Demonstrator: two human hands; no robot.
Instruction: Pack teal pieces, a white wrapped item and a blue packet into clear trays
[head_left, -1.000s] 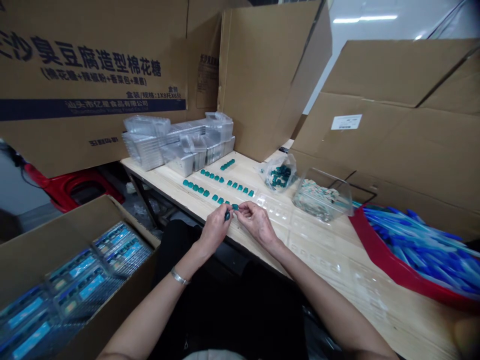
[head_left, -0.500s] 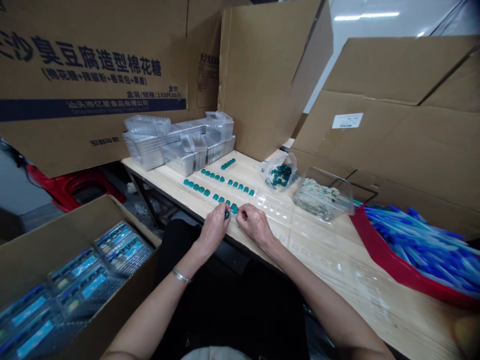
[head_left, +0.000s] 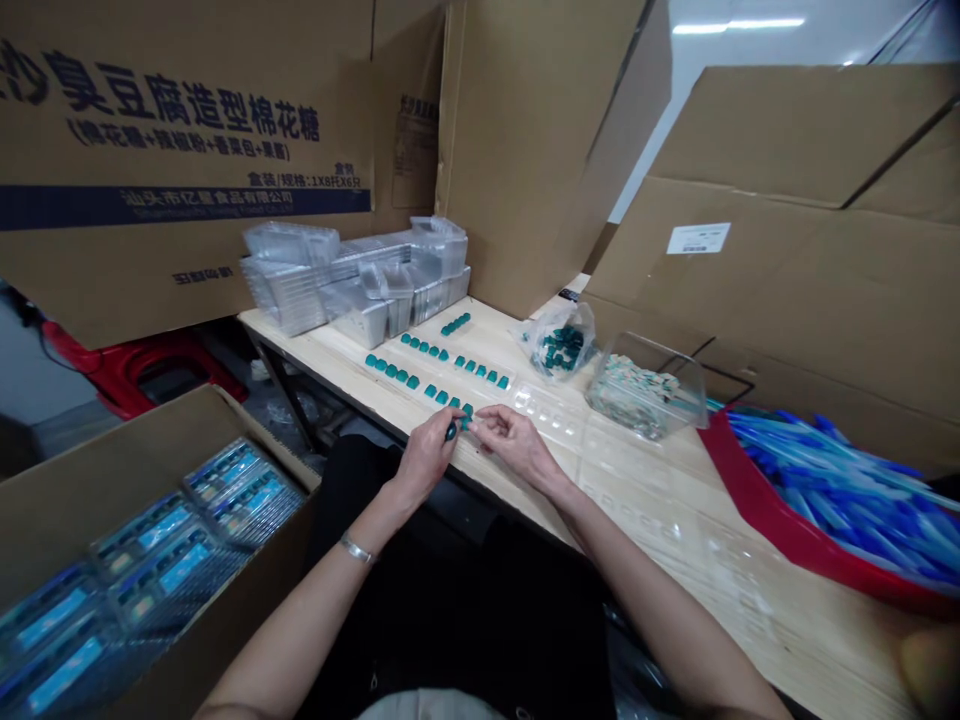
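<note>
My left hand (head_left: 426, 455) is closed around several small teal pieces (head_left: 452, 431), one showing between the fingers. My right hand (head_left: 514, 440) pinches a teal piece (head_left: 467, 418) right beside the left hand, at the near edge of a clear blister tray (head_left: 555, 425). Rows of teal pieces (head_left: 435, 368) sit in clear tray pockets just beyond both hands on the wooden table (head_left: 750, 580).
Stacked clear trays (head_left: 352, 280) stand at the table's far left. A bag of teal pieces (head_left: 561, 345) and a clear tub of small parts (head_left: 645, 385) lie to the right. A red bin of blue pens (head_left: 840, 500) is far right. A carton of packed blue items (head_left: 135, 560) sits left.
Both hands stay together at the tray edge. The right hand's fingers have shifted slightly over the teal piece. The view has tilted a little.
</note>
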